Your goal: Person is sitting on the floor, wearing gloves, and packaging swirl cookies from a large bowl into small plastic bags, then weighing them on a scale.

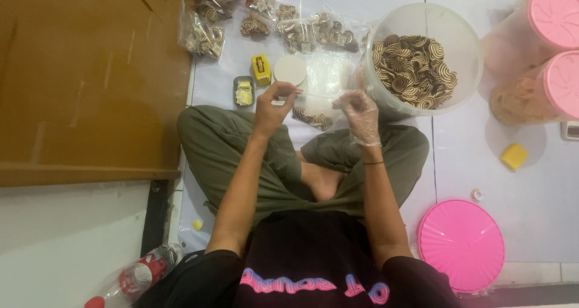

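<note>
- So the clear bag (313, 103) is stretching sideways between both hands, its mouth edge running left-right, swirl cookies sagging at the bottom, just above the lap.
- Left hand (271, 106) is pinching the left end, bare; gloved right hand (360, 112) is pinching the right end. Both equally close.
- Just beyond: white lid (290, 70), yellow sealer (261, 69), small tin (243, 91).
- Further out, the cookie tub (464, 31) is sitting right, filled bags (265, 18) up top, pink-lidded jars (552, 18) and a loose pink lid (461, 245) at the edges.

Even indoor light, soft shadows, slight blur
</note>
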